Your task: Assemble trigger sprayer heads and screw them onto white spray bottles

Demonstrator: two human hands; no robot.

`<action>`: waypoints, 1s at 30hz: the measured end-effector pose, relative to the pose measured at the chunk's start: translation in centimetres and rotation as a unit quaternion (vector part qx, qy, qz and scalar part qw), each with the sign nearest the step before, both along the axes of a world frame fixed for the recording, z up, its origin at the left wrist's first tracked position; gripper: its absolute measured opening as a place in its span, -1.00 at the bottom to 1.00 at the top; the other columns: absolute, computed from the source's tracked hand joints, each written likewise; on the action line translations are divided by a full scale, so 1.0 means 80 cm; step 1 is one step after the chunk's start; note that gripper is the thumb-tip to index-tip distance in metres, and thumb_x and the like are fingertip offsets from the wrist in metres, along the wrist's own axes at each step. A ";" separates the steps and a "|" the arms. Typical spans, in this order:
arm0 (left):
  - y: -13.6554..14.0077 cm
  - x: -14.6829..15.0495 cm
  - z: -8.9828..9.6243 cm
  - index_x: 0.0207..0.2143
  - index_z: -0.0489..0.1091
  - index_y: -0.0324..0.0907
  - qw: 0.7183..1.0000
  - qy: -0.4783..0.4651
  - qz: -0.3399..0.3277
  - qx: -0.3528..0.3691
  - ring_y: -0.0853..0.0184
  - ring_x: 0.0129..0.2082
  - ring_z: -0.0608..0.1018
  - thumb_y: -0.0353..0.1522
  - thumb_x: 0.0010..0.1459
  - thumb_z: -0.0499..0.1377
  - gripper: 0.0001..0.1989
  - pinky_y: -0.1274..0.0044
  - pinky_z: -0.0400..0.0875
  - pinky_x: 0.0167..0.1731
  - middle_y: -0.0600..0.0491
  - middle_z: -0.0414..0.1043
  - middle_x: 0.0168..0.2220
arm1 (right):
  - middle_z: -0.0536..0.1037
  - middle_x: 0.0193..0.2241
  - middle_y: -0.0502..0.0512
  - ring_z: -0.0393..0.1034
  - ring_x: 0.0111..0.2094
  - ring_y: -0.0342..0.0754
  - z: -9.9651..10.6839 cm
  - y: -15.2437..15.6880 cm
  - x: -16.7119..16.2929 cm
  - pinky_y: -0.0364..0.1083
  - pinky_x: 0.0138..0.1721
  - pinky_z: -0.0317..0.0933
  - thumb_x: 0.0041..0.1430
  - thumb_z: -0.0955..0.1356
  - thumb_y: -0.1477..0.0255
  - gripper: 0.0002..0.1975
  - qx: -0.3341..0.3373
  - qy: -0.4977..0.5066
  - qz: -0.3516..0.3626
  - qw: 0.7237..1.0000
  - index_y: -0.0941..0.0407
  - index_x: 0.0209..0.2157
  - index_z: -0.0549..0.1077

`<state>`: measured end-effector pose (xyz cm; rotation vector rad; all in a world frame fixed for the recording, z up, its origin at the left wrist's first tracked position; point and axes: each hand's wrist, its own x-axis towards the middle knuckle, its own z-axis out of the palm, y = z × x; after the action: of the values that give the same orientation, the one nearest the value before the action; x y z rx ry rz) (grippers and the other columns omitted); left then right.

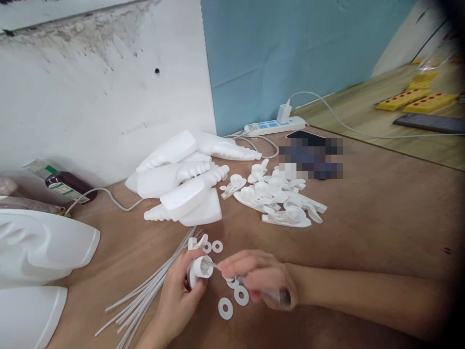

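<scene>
My left hand (pixel 178 296) is closed around a white trigger spray head (pixel 201 268), its round collar turned toward the right. My right hand (pixel 259 275) grips a thin tool (pixel 271 294) with a translucent, dark-ended handle, blurred by motion. The tool's slim tip reaches into the open collar. Flat white ring washers (pixel 225 309) lie on the table below and between the hands, with more just behind the spray head. Beside my left hand spreads a bundle of thin white tubes (pixel 145 295).
White plastic bottles (pixel 189 189) are heaped at the back, with more bottles (pixel 32 247) at the left edge. A pile of white spray heads (pixel 279 194) lies right of the heap. Behind are a power strip (pixel 275 126) and its cable. A dark bottle (pixel 69 186) leans by the wall.
</scene>
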<state>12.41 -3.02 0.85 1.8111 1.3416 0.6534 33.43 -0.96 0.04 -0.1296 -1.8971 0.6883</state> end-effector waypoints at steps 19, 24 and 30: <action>-0.002 0.000 -0.004 -0.23 0.22 -0.14 0.999 -0.012 0.042 -0.004 0.37 -0.46 0.33 -0.32 0.16 -0.01 -0.86 0.60 0.22 -0.45 0.11 0.28 -0.42 | 0.50 -0.16 0.30 0.44 -0.14 0.02 -0.004 0.004 0.002 -0.08 -0.22 0.38 0.06 0.38 0.49 -0.56 0.089 -0.013 -0.065 0.994 0.11 -0.04 0.17; -0.004 0.005 -0.001 -0.22 0.18 -0.16 0.998 -0.023 0.066 0.003 0.36 -0.45 0.33 -0.24 0.18 -0.05 -0.80 0.57 0.24 -0.42 0.10 0.27 -0.42 | 0.55 -0.26 0.29 0.40 -0.08 0.07 -0.013 -0.004 -0.006 -0.06 -0.17 0.40 -0.01 0.40 0.55 -0.80 0.200 -0.051 -0.132 0.969 0.12 -0.36 0.29; -0.004 0.005 -0.001 -0.22 0.18 -0.17 0.998 -0.014 0.057 0.013 0.35 -0.42 0.35 -0.24 0.20 -0.08 -0.80 0.55 0.24 -0.37 0.08 0.27 -0.40 | 0.53 -0.21 0.28 0.34 -0.02 0.05 0.000 -0.005 -0.008 -0.08 -0.10 0.37 0.06 0.33 0.62 -0.80 0.186 -0.079 -0.105 0.974 0.13 -0.28 0.26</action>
<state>12.82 -3.33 0.78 1.7502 1.4319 0.7572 32.81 -1.33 0.07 -0.1469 -2.0952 0.1775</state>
